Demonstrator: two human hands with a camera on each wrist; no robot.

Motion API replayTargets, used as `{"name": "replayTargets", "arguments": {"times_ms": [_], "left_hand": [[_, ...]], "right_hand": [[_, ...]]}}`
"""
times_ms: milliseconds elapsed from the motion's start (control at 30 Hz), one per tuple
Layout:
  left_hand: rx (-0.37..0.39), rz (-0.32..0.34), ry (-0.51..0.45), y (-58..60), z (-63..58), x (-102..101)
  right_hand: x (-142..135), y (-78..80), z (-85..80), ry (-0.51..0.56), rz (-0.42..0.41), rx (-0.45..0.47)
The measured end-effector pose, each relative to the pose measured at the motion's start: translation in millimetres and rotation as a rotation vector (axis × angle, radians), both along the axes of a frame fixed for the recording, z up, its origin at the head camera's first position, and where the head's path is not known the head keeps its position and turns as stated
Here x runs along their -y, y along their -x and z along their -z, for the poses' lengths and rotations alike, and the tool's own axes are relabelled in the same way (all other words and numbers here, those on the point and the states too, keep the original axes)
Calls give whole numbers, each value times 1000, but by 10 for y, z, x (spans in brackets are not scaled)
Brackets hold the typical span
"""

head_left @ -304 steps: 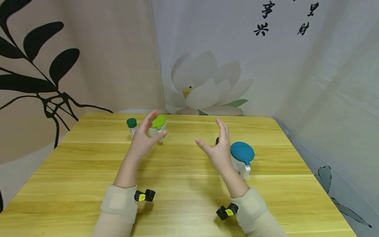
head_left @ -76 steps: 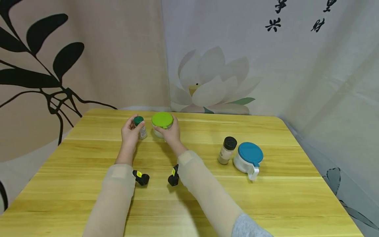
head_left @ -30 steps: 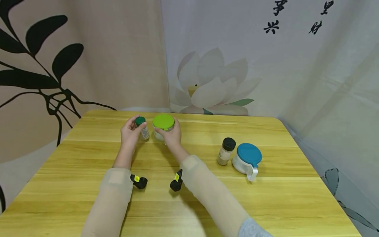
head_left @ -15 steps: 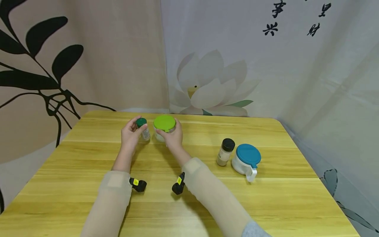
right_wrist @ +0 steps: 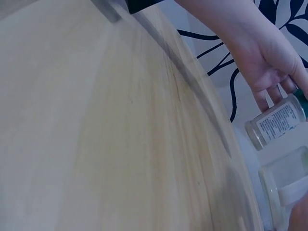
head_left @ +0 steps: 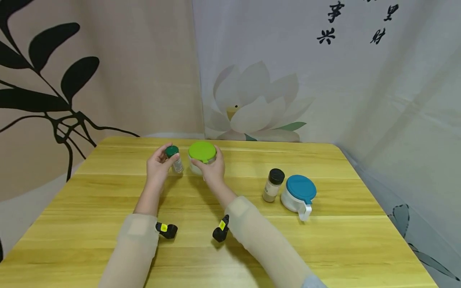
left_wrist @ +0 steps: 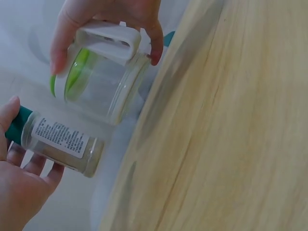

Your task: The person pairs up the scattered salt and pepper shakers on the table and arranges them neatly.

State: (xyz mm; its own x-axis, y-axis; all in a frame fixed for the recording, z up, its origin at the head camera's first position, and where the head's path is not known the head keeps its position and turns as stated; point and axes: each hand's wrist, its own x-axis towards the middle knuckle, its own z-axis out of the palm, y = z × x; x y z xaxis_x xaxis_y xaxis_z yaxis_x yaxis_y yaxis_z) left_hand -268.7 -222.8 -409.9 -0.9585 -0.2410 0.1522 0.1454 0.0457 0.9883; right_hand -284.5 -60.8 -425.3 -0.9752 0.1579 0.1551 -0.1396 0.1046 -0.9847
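Note:
My left hand [head_left: 157, 166] grips a small clear spice bottle [head_left: 178, 165] by its dark green cap, between thumb and fingers. In the left wrist view the bottle [left_wrist: 60, 137] leans, its printed label facing the camera and a pale powder inside. Beside it, my right hand [head_left: 213, 170] holds a clear lidded jar [head_left: 202, 151] with a lime-green lid, thumb and fingers spread across its sides. The jar's white handle [left_wrist: 108, 38] shows under the right hand in the left wrist view. Both containers appear slightly above the table, their shadows apart from them.
A black-capped seasoning bottle [head_left: 273, 185] and a white-handled jar with a blue lid [head_left: 301, 187] stand side by side on the right of the wooden table [head_left: 194, 260]. Printed cloth [head_left: 144, 72] hangs behind the far table edge.
Ten seconds ago both hands were raised with nothing in them; they now hold the green-capped bottle and the green-lidded jar. Over the last second both containers have shifted slightly right and nearer.

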Motion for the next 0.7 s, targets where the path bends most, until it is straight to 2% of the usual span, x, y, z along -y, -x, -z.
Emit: {"name": "replayTargets", "arguments": {"times_ms": [500, 700], "left_hand": [[-58, 81, 2, -127, -82, -75], [-64, 124, -4, -307, -286, -165]], "right_hand": [[-78, -162, -58, 11, -1, -45], [-92, -249, -99, 4, 4, -77]]}}
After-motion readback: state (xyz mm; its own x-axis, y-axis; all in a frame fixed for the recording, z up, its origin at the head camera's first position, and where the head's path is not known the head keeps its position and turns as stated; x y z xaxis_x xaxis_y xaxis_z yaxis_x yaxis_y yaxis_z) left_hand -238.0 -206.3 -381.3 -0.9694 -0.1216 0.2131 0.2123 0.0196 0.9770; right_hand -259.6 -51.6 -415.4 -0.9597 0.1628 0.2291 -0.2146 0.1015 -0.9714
